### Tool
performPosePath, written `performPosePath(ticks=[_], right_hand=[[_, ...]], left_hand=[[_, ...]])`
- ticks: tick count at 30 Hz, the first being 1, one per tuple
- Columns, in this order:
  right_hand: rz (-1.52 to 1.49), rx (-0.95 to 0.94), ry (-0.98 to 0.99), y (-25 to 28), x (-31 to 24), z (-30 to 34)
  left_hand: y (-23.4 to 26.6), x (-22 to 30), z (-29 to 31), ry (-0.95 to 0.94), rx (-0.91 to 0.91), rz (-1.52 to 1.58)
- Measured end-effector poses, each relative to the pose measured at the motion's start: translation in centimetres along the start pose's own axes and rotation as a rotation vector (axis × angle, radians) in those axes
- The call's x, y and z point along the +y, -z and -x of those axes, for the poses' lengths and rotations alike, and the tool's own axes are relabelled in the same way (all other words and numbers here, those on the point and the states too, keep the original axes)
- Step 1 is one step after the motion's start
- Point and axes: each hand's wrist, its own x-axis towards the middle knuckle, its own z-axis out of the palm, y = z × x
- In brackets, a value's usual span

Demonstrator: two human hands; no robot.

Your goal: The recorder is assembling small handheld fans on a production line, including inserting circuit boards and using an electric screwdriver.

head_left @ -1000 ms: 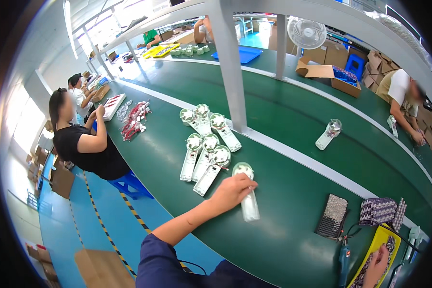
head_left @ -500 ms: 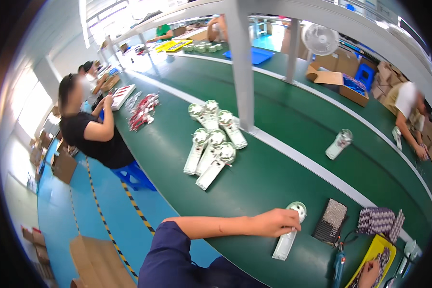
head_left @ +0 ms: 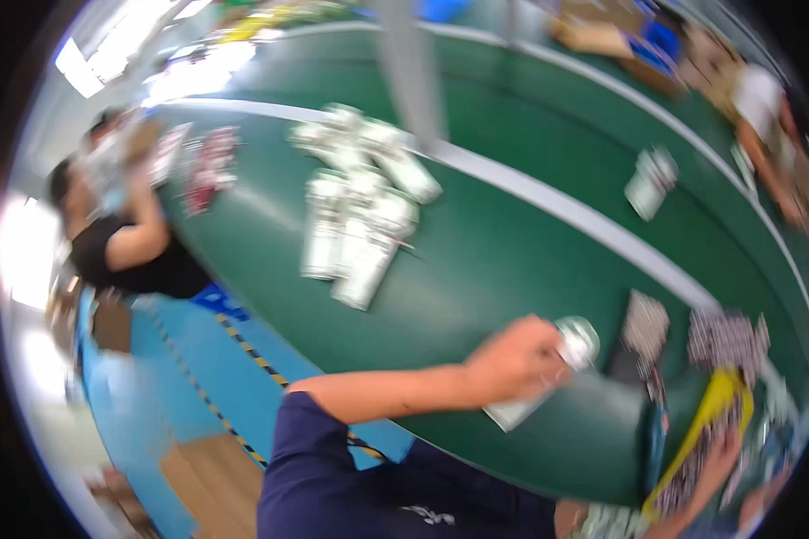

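Note:
My left hand (head_left: pixel 517 361) is closed, its fingertips on the neck of a white long-handled part (head_left: pixel 511 411) with a round pale green head. The part lies on the green table, its middle hidden under the hand. My right hand (head_left: pixel 717 456) is over a yellow tray (head_left: pixel 679 481) of small patterned pieces; motion blur smears its fingers, and whether it holds anything is unclear. Between the hands lies a teal pen-shaped electric screwdriver (head_left: pixel 658 440), below a dark block (head_left: pixel 643 332) with a grainy light top.
Several similar white parts (head_left: pixel 355 211) are heaped across the table; one more white part (head_left: pixel 651 184) lies farther right. A grey post (head_left: pixel 409 81) rises from the pale strip (head_left: pixel 548 202). Co-workers sit at left (head_left: pixel 126 247) and far right (head_left: pixel 764 135). A purple patterned bundle (head_left: pixel 719 337) lies beyond the tray.
The view has shifted and blurred. My left hand stays at the part's neck, now covering more of its handle. My right hand shows farther up along the yellow tray, with more forearm in view.

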Motion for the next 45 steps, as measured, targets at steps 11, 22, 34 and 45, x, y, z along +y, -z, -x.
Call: performPosePath(ticks=[11,22,34,45], right_hand=[[-0.683,-0.176,-0.191,-9.0,-22.1,6.9],[-1.114,-0.630,-0.276,-16.6,-30.4,9.9],[-1.046,-0.774,-0.321,-18.6,-31.2,11.7],[-1.076,-0.837,-0.181,-19.4,-30.4,12.1]], left_hand=[[2.3,1.8,-2.1,-0.152,-0.450,-0.283],[1.7,1.9,-0.1,0.379,-0.173,0.207],[2.2,2.6,-0.1,0.467,-0.252,0.316],[2.0,2.3,-0.1,0.464,-0.249,0.322]])
